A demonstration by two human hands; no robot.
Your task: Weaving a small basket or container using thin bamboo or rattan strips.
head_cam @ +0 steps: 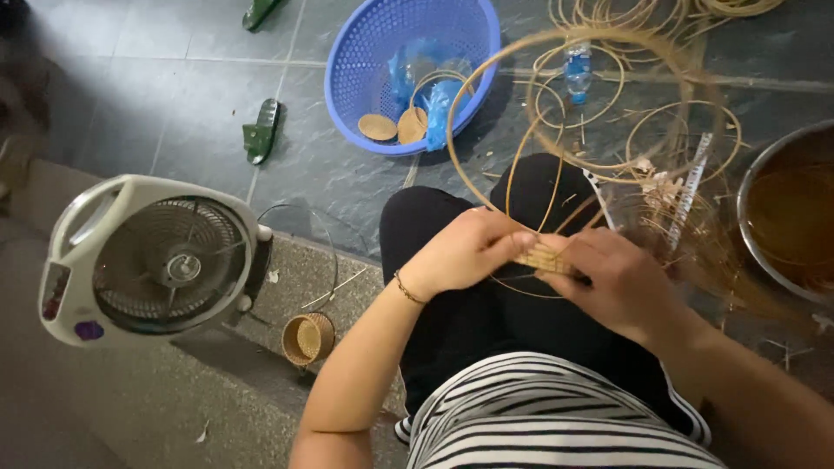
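I see my left hand (pixel 465 252) and right hand (pixel 612 282) meeting over my lap, both sets of fingers clenched on a small woven rattan piece (pixel 543 258) between them. Long rattan strands (pixel 556 104) loop upward from it over the dark tiled floor (pixel 174 87). A blue basket (pixel 347 78) lies ahead, a white fan (pixel 152 260) to my left, beside a small woven cup (pixel 307 338).

Dark grey tiled floor (pixel 174 69), a raised concrete step (pixel 130 399), dim indoor light.
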